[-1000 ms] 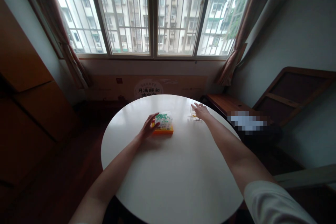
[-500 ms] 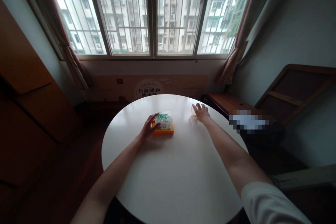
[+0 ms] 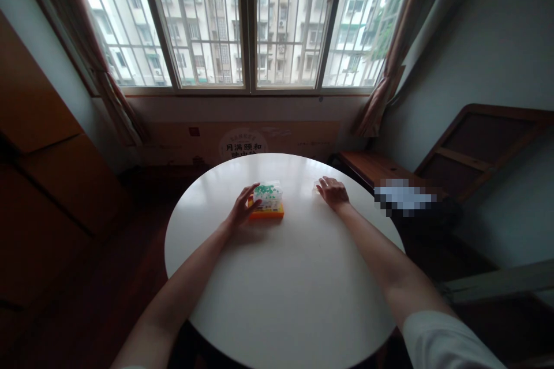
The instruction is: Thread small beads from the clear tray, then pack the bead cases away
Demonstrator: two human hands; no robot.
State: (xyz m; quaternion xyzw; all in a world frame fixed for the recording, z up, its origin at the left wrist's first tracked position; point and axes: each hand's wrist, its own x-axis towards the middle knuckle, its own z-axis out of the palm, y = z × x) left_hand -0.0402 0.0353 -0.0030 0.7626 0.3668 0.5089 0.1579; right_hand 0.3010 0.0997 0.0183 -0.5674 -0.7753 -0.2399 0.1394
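On the white round table (image 3: 277,277), a clear plastic box (image 3: 267,190) with small green pieces inside rests on top of an orange box (image 3: 268,215). My left hand (image 3: 242,206) holds the clear box by its left end, thumb in front and fingers behind. To the right, my right hand (image 3: 335,192) is lowered onto a second, small clear plastic container (image 3: 317,188), its fingers bent over the right side. Those fingers and the hand cover most of that container, so its contents are hard to make out.
Beyond the table, a long printed carton (image 3: 285,137) stands below the barred window (image 3: 251,23). A wooden bench (image 3: 367,167) is close to the table's right edge, with a framed wooden panel (image 3: 467,161) leaning behind it. Wooden cabinets (image 3: 47,196) line the left side.
My right hand has come down, its spread fingers closing over the small container and hiding the yellow bit seen there before. My left hand keeps its place at the clear box.
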